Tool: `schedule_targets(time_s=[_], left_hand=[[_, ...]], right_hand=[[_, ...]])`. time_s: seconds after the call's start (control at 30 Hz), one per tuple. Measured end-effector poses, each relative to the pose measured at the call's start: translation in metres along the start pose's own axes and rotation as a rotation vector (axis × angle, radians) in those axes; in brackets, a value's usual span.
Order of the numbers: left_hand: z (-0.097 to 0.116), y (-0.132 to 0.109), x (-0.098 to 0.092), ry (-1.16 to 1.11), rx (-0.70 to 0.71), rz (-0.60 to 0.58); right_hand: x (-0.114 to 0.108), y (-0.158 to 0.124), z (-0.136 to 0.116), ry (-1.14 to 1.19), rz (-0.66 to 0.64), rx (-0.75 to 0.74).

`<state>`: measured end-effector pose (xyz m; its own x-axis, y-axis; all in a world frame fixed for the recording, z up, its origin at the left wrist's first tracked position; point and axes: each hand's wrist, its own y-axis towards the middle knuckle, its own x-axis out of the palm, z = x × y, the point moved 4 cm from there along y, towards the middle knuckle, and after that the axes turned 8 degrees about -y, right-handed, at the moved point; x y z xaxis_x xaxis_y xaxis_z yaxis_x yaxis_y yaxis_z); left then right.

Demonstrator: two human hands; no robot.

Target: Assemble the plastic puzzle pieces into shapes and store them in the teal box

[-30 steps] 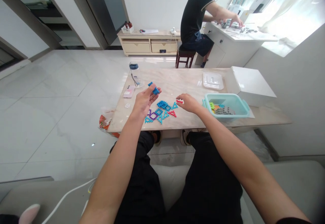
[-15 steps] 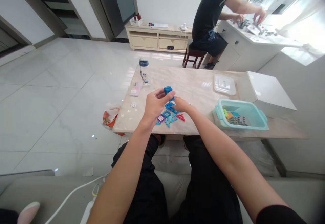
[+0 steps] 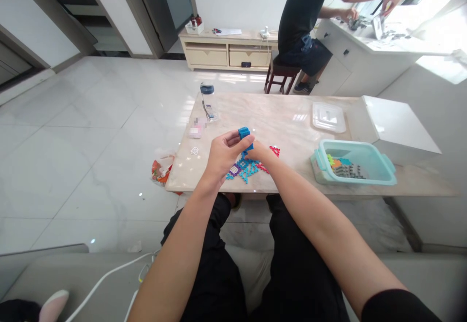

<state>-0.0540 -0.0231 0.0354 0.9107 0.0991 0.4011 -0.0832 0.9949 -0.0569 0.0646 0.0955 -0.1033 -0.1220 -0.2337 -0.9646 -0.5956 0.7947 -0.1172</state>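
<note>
My left hand (image 3: 228, 154) is closed around a small stack of blue interlocking plastic pieces (image 3: 243, 132), held above the table. Just to its right and lower, my right hand (image 3: 258, 152) reaches in over a loose pile. Its fingertips are mostly hidden, so what they hold does not show. The pile under both hands has blue lattice pieces (image 3: 249, 170), a purple square piece (image 3: 234, 169) and red pieces. One red triangular piece (image 3: 275, 151) lies beyond my right wrist.
A turquoise bin (image 3: 353, 181) with grey, green and orange pieces stands at right, near a clear lid (image 3: 329, 117) and a white box (image 3: 403, 122). A water bottle (image 3: 208, 103) stands at the far left corner. Another person (image 3: 302, 20) sits at a counter beyond.
My left hand still grips the blue stack, turned slightly. My right hand has shifted a little over the pile, and the red triangular piece beyond its wrist now shows. The view has moved slightly.
</note>
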Motion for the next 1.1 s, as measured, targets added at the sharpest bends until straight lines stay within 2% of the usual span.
schedule_targets(time_s=[0.13, 0.2, 0.27, 0.33, 0.43, 0.5, 0.63, 0.77, 0.97, 1.1], left_hand=[[-0.002, -0.001, 0.002, 0.014, 0.005, -0.026], [-0.004, -0.001, 0.001, 0.008, -0.003, -0.045], [-0.005, 0.001, -0.001, -0.006, -0.024, -0.059], [-0.007, 0.004, -0.005, -0.016, -0.046, -0.054], [-0.010, 0.009, -0.009, -0.011, -0.074, -0.016], [-0.014, 0.010, -0.008, 0.009, -0.083, 0.006], [-0.026, 0.008, 0.007, 0.072, -0.106, -0.022], [-0.036, 0.006, 0.023, 0.108, -0.128, -0.086], [-0.051, 0.010, 0.031, 0.085, -0.168, -0.120], [-0.055, 0.011, 0.032, 0.071, -0.201, -0.117]], right_hand=[[-0.017, -0.005, -0.003, -0.029, 0.005, 0.071], [-0.034, -0.012, 0.001, 0.031, 0.084, 0.108], [-0.056, -0.024, 0.008, 0.220, 0.222, 0.179], [-0.076, -0.042, 0.017, 0.529, 0.349, 0.262], [-0.095, -0.073, 0.021, 0.991, 0.401, 0.277], [-0.102, -0.092, 0.017, 1.149, 0.403, 0.231], [-0.105, -0.119, 0.007, 1.156, 0.435, 0.206], [-0.102, -0.134, 0.000, 1.162, 0.496, 0.200], [-0.090, -0.141, 0.002, 1.127, 0.506, 0.165], [-0.085, -0.140, 0.008, 1.095, 0.468, 0.118]])
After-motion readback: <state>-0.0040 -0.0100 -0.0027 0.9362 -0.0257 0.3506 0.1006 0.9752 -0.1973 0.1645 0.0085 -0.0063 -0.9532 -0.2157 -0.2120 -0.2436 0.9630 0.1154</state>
